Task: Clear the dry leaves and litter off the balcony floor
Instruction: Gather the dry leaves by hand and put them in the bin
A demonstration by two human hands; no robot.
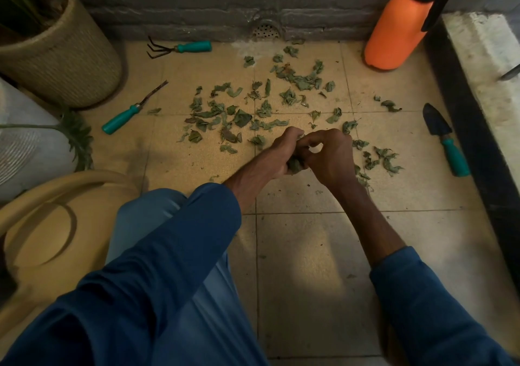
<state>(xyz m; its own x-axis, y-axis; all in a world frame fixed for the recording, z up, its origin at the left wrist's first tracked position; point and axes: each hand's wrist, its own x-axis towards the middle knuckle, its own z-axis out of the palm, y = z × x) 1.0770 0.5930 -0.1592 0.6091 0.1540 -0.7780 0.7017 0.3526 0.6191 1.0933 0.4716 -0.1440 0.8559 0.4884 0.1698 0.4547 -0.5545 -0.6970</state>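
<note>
Several dry green leaves (242, 118) lie scattered over the tan tiled balcony floor (309, 253), from the middle back toward the wall drain (266, 29). My left hand (282, 154) grips a bunch of gathered leaves (295, 165) just above the floor. My right hand (327, 156) meets it from the right, fingers curled and pinching at the same bunch. More leaves (384, 159) lie to the right of my hands.
A woven plant pot (62, 56) and a beige watering can (42, 230) stand at the left. A hand rake (180, 47), a weeder (132, 109) and a trowel (444, 137), all teal-handled, lie on the floor. An orange sprayer (399, 28) stands back right beside a raised ledge (489, 70).
</note>
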